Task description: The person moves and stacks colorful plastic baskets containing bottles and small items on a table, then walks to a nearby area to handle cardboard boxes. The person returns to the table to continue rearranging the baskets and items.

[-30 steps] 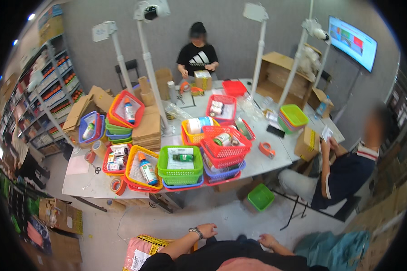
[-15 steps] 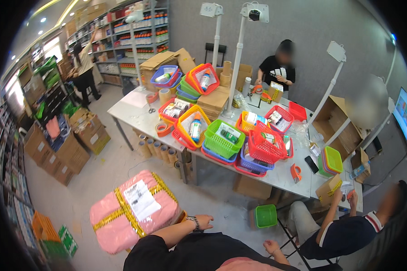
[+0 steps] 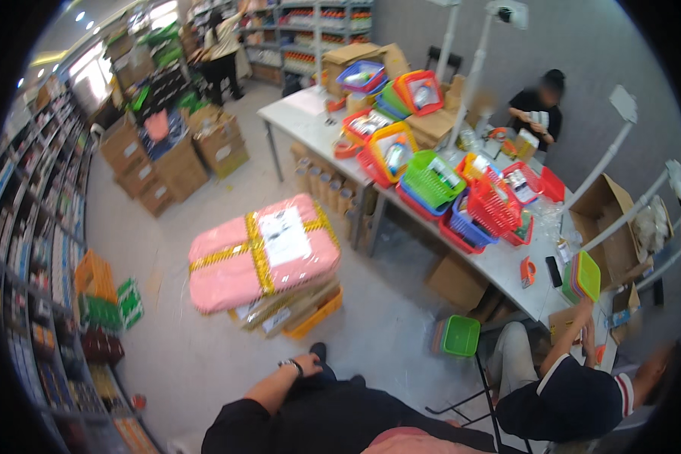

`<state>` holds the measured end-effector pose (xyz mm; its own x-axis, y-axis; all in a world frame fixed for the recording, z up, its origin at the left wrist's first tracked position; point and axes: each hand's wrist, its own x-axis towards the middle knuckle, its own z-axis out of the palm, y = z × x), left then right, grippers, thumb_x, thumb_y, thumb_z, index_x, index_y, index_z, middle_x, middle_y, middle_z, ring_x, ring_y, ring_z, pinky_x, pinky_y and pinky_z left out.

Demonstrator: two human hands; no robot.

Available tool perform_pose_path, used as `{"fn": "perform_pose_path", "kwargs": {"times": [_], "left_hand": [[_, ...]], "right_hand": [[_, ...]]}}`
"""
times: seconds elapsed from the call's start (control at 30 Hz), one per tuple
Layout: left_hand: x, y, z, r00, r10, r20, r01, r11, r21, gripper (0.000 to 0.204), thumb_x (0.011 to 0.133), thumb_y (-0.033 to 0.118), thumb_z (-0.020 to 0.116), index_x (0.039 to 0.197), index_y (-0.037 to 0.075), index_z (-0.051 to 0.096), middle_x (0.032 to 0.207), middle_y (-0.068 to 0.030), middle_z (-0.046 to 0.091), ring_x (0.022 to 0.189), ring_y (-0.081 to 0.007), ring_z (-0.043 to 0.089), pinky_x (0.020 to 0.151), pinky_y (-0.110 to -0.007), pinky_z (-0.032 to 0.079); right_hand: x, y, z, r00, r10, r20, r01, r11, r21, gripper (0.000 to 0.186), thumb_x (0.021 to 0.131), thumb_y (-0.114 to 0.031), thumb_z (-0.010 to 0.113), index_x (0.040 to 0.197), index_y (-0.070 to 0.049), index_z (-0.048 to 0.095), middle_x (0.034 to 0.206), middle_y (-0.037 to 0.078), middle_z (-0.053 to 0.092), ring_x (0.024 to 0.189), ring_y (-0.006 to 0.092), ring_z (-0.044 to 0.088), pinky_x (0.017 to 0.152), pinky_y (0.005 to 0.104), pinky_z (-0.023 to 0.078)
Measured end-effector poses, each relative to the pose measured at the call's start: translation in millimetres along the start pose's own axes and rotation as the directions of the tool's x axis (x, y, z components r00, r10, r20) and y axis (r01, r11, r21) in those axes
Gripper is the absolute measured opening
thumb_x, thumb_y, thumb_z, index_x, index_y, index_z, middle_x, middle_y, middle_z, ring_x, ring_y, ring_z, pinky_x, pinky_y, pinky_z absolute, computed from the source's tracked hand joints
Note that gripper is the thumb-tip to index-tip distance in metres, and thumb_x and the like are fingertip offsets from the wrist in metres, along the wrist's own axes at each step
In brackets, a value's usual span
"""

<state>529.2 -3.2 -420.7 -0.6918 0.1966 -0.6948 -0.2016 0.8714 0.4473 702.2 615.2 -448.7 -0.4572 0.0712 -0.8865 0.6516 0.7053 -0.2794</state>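
Note:
My left hand (image 3: 310, 365), with a dark watch at its wrist, hangs loosely over my dark shoe. It appears open and holds nothing. Beyond it, and apart from it, lies a large pink parcel (image 3: 219, 281) wrapped in clear film and crossed by yellow-and-black tape, a white sheet (image 3: 284, 234) on top. The parcel rests on several flat brown packages (image 3: 287, 309) above an orange crate (image 3: 318, 314). Of my right hand (image 3: 452, 423) only a sliver shows at my right side, by the black metal frame (image 3: 480, 393); its fingers are hidden.
A long white table (image 3: 299, 121) carries stacked colored baskets (image 3: 431, 178). A green bin (image 3: 460, 336) stands by a seated co-worker (image 3: 564, 397); another person (image 3: 536, 113) is behind the table. Shelves (image 3: 34, 250) line the left. Cardboard boxes (image 3: 178, 163) and an orange crate (image 3: 94, 276) stand on the floor.
My view has swung left, so the table and parcel appear shifted right and up. My left hand has come away from beside the parcel. My right hand has mostly slipped out of sight.

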Motion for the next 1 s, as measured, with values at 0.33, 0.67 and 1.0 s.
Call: {"fn": "perform_pose_path", "kwargs": {"times": [0.33,0.67,1.0], "left_hand": [[-148.0,-171.2,64.2,0.87,-0.472,-0.141,0.339,0.781,-0.525,0.057,0.084,0.043,0.066,0.127,0.006,0.059,0.118,-0.0169,0.067,0.112,-0.0295,0.063,0.099,-0.039,0.047],[-344.9,-395.4,275.6,0.714,-0.7,0.019,0.431,0.419,-0.799,0.055,0.083,0.045,0.067,0.121,0.005,0.064,0.12,-0.0179,0.066,0.115,-0.0308,0.061,0.099,-0.038,0.047],[-494.6,-542.8,270.6,0.453,-0.862,0.226,0.252,-0.12,-0.96,0.038,0.084,0.024,0.072,0.109,-0.003,0.06,0.09,-0.0107,0.066,0.074,-0.0209,0.065,0.06,-0.037,0.058]], "right_hand": [[43.5,-168.0,47.8,0.966,-0.257,0.012,0.256,0.959,-0.118,0.024,0.082,-0.027,0.066,0.091,-0.006,0.072,0.073,0.007,0.067,0.064,0.0196,0.066,0.056,0.0333,0.051],[-61.3,-496.8,321.2,0.895,-0.279,0.349,0.281,0.959,0.045,0.036,0.092,-0.027,0.06,0.123,-0.008,0.059,0.108,0.006,0.066,0.073,0.0191,0.068,0.058,0.0288,0.054],[-129.0,-637.9,476.6,0.791,-0.291,0.538,0.46,0.863,-0.21,0.043,0.092,-0.034,0.061,0.129,-0.013,0.059,0.109,0.0,0.067,0.072,0.0102,0.064,0.061,0.0271,0.052]]}}
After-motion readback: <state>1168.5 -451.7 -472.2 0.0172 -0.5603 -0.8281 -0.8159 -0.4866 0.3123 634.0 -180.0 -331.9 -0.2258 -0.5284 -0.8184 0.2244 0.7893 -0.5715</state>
